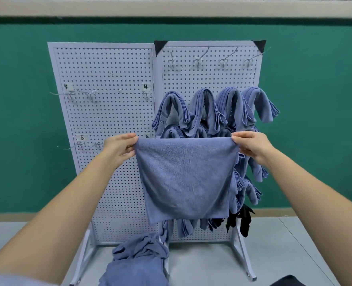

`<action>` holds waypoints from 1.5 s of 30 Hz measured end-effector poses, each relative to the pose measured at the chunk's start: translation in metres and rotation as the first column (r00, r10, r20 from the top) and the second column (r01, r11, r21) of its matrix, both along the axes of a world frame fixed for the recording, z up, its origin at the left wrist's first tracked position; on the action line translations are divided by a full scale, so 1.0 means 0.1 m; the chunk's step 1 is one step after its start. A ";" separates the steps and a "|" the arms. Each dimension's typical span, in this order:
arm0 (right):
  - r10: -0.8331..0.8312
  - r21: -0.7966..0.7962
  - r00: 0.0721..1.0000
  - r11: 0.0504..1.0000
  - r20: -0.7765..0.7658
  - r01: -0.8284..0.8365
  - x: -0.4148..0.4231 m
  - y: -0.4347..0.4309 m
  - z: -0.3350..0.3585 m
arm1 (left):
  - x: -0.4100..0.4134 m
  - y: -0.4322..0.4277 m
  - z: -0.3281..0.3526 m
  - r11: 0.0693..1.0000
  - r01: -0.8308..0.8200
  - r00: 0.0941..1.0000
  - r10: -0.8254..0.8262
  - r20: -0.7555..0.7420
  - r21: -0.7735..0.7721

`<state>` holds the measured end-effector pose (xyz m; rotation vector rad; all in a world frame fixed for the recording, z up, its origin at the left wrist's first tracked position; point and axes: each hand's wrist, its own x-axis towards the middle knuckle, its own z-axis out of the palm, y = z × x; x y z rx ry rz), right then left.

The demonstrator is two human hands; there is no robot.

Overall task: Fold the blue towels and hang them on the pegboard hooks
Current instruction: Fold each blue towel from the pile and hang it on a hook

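The towel [187, 178] hangs flat in front of the pegboard [210, 77], its top edge pulled taut between both hands. The left hand [119, 148] pinches the top left corner, which is bunched between thumb and curled fingers. The right hand [251, 146] pinches the top right corner the same way. Folded towels [208, 108] drape over the pegboard's right panel, behind the held one. Bare hooks [199, 58] line the pegboard's top. A loose pile [138, 259] lies at the pegboard's foot. Black cloths [244, 221] hang at its lower right.
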<state>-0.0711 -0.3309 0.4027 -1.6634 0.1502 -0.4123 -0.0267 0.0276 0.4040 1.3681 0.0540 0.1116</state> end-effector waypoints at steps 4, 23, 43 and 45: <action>0.054 -0.115 0.998 0.992 -0.028 -0.057 0.03 -0.07 -0.05 | -0.02 0.02 -0.03 0.983 0.013 0.999 -0.020 0.033 0.185; 0.092 -0.067 0.996 0.994 0.012 -0.091 0.06 -0.21 -0.56 | -0.03 0.22 -0.49 0.928 0.274 0.951 -0.301 0.072 0.253; 0.190 0.294 0.963 0.947 -0.194 -0.128 0.19 0.97 -1.53 | -0.15 -0.85 -1.53 0.998 0.029 0.989 -0.021 -0.149 0.056; 0.168 0.244 0.970 0.962 -0.176 -0.122 0.19 1.08 -1.50 | -0.14 -0.92 -1.53 0.992 0.034 0.993 -0.020 -0.113 0.119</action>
